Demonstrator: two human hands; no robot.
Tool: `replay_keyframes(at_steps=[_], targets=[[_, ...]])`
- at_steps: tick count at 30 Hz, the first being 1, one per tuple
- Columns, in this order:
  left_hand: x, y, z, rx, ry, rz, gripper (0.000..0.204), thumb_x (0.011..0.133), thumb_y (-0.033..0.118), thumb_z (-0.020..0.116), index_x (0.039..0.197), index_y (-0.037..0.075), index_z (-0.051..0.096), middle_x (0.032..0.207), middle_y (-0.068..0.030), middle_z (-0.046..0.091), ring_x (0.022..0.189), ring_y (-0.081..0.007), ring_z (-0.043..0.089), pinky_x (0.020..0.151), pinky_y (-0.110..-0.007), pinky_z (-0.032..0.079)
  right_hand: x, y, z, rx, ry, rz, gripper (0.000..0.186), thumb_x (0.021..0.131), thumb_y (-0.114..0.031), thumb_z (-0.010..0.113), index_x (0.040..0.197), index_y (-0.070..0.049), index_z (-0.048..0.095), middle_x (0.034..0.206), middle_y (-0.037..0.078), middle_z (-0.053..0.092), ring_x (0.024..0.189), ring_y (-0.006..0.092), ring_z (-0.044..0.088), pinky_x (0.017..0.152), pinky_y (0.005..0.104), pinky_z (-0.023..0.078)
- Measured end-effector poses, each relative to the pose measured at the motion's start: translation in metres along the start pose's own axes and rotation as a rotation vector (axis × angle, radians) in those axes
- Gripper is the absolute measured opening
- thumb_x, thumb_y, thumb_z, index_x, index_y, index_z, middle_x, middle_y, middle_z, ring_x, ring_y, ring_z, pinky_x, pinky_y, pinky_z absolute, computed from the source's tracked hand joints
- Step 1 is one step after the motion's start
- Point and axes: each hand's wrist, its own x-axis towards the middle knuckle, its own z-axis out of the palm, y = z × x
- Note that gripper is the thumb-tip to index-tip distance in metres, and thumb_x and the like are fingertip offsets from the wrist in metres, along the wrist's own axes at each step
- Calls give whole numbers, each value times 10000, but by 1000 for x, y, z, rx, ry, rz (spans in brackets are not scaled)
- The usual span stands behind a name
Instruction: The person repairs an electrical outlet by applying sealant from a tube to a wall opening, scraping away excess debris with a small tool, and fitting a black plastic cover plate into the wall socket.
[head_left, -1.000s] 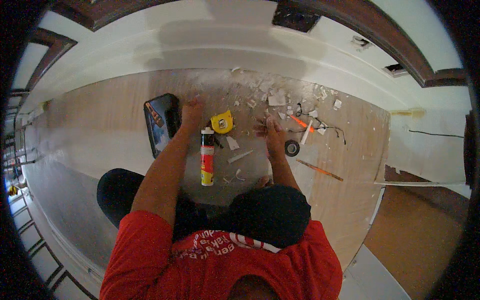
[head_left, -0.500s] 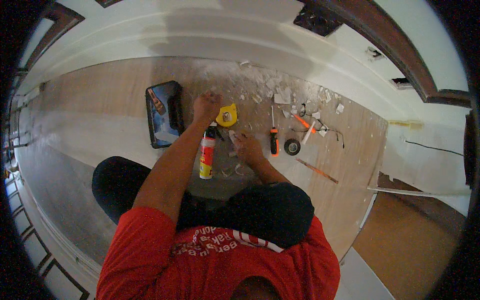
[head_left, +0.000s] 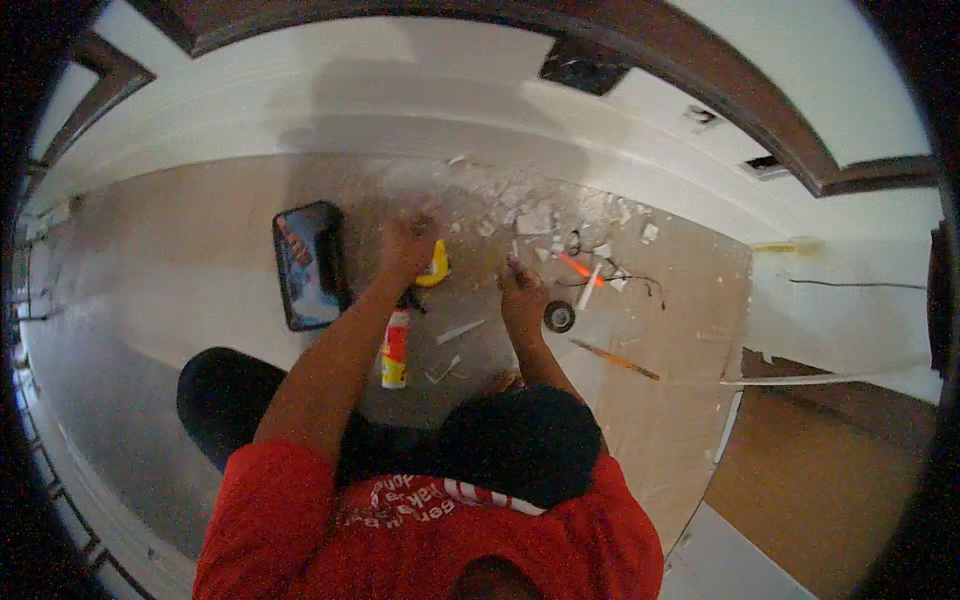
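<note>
My right hand is closed around a screwdriver; its thin shaft points away from me and its handle is mostly hidden by the fingers. Left of it, my left hand is closed and blurred, and what its fingers hold, if anything, cannot be made out. A yellow tape measure lies against that hand, partly covered by it. Beneath my left forearm stands or lies a red and yellow spray can with a dark top. A white strip rests on the floor between my forearms.
At left lies a black tray-like case. Black tape, an orange tool, a white stick, dark wire and a flat orange-brown strip are at right. White fragments litter the floor by the wall.
My right hand has let go of the white strip, which now lies on the floor, and has moved right onto the screwdriver. My left hand stays beside the tape measure. The whole view has shifted.
</note>
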Motion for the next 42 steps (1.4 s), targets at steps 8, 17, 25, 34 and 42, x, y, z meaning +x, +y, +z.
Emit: replay_keyframes(at_steps=[8, 17, 25, 34, 42], targets=[[-32, 103, 15, -124, -114, 439, 439, 907, 268, 686, 1278, 46, 606, 1258, -181, 630, 1169, -385, 577, 1042, -464, 439, 33, -67, -33, 291, 59, 45, 309, 947, -142, 684, 1185, 54, 690, 889, 63, 712, 777, 126, 631, 704, 275, 498], [-25, 117, 7, 5, -155, 422, 401, 920, 296, 683, 1214, 25, 657, 1302, -182, 618, 1233, -412, 534, 1101, -488, 387, 32, -102, -61, 332, -170, 131, 303, 973, -185, 665, 1167, 46, 687, 878, 26, 666, 799, 117, 576, 737, 278, 474], [-12, 111, 13, -59, -159, 748, 324, 935, 301, 676, 1166, 75, 702, 1182, -206, 671, 1127, -401, 610, 1047, -444, 450, 52, -62, -72, 381, -364, 21, 265, 977, -242, 646, 1061, 1, 711, 873, 51, 686, 773, 143, 606, 723, 310, 494], [-22, 145, -11, 102, -333, 475, 287, 970, 318, 635, 1050, 62, 735, 996, -211, 681, 954, -358, 650, 850, -434, 518, 38, -125, -84, -196, -36, -119, 311, 884, -324, 741, 957, -21, 745, 846, 123, 700, 743, 231, 648, 681, 344, 514], [-15, 139, -4, -162, -344, 398, 274, 961, 324, 633, 968, 80, 756, 882, -151, 674, 814, -333, 652, 765, -407, 529, 42, -117, -86, -101, -23, -386, 213, 914, -231, 707, 940, -26, 757, 844, 109, 665, 806, 217, 650, 711, 329, 515]])
